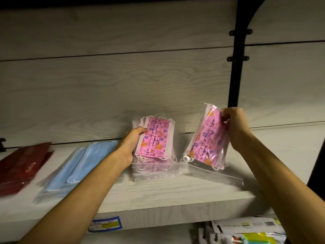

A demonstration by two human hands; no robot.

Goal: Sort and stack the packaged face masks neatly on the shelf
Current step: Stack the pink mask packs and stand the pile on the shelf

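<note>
A stack of pink patterned face mask packs (154,143) in clear bags stands on the pale wooden shelf (158,201), leaning toward the back wall. My left hand (129,145) holds the stack's left side, thumb on the front pack. My right hand (235,125) grips the upper right edge of a separate pink mask pack (208,138), tilted and lifted, its lower end just above the shelf. More clear bags (216,173) lie flat under it.
Blue mask packs (79,166) lie flat to the left, beside dark red packets (21,164). A black bracket post (237,59) rises behind the right hand. A price label (105,224) sits on the shelf's front edge. Hanging packaged goods (246,231) show below.
</note>
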